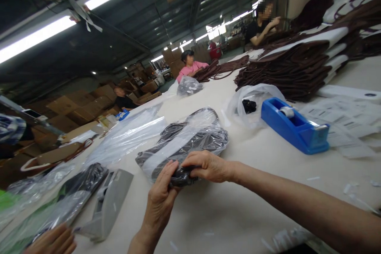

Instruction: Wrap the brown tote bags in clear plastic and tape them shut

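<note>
A dark folded item in a clear plastic bag (205, 139), with a pale band across it, lies on the table in front of me. My left hand (160, 196) grips its near edge, fingers on top and thumb low at the side. At the same edge, my right hand (210, 166) pinches the gathered plastic, thumb against fingers. The two hands are close together, and the exact fold between their fingertips is partly hidden. To the right of the package stands a blue tape dispenser (293, 127), apart from my hands.
A grey tape dispenser (108, 202) and another bagged dark item (80, 194) lie left, beside a co-worker's hand (55, 240). Flat plastic bags (127, 139) spread beyond. Right are stacked brown pieces (285, 67), an open plastic bag (235, 105) and printed labels (345, 123). Several people work farther off.
</note>
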Motion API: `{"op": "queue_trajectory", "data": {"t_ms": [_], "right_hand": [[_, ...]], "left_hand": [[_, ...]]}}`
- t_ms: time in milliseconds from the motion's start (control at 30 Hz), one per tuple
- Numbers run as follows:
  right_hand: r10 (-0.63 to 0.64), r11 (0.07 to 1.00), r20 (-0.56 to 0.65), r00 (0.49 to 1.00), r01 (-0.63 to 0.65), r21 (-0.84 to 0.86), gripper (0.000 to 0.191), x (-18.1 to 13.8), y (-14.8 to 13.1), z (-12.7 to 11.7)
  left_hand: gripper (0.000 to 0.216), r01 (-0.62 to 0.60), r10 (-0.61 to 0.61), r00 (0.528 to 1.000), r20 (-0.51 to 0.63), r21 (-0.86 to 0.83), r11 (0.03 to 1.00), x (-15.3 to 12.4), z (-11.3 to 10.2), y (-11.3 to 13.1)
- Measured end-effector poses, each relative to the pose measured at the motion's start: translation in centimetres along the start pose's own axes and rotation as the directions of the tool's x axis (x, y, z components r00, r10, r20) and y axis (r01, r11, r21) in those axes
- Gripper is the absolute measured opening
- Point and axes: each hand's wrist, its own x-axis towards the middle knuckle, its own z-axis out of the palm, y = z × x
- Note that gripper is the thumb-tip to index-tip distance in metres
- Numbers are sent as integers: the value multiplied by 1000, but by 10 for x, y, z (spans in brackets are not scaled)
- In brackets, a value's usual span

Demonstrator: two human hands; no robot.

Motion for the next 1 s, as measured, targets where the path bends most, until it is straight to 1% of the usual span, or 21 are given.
{"op": "queue_trajectory", "data": {"t_ms": [100, 200, 267, 367, 433, 500, 600, 667, 767, 867, 933, 1000], "right_hand": [[7, 1000, -54, 998, -9, -29, 31, -3, 3, 12], [7, 998, -92, 996, -12, -56, 32, -9, 7, 25], [8, 998, -112, 994, -15, -67, 30, -13, 8, 30], [25, 998, -157, 987, -33, -45, 29, -15, 5, 32], [71, 997, -191, 979, -73, -3, 29, -16, 2, 29], [96, 995, -203, 975, -92, 28, 32, -18, -1, 26], [31, 999, -212, 977, -38, -27, 45, -23, 1, 27], [-25, 996, -259, 966, 1, -92, 48, -25, 4, 32], [-81, 990, -366, 927, 32, -136, 40, -24, 11, 43], [-118, 989, -444, 888, 66, -129, 31, -22, 17, 50], [-119, 991, -462, 879, 79, -106, 28, -21, 19, 50], [-92, 995, -459, 884, 65, -75, 27, -21, 21, 47]], "left_hand": [[38, 28, -26, 999, 36, -45, 999, -1, 3, -1], [42, 10, -7, 997, 72, -42, 999, -6, 9, -2], [45, 5, -3, 997, 76, -26, 1000, -9, 12, -2], [40, 44, -41, 996, 77, -30, 999, -8, 13, -1], [34, 86, -81, 993, 85, -56, 995, -5, 11, 1], [28, 127, -119, 988, 96, -87, 988, 0, 8, 2], [26, 174, -163, 982, 93, -127, 977, 6, 4, 2], [26, 198, -187, 979, 87, -143, 970, 8, 3, 3], [27, 230, -218, 971, 94, -151, 961, 8, 2, 4], [28, 245, -231, 967, 108, -151, 958, 8, 1, 7], [30, 244, -228, 967, 117, -144, 959, 8, 2, 7], [36, 252, -239, 965, 104, -138, 958, 9, 2, 5]]}}
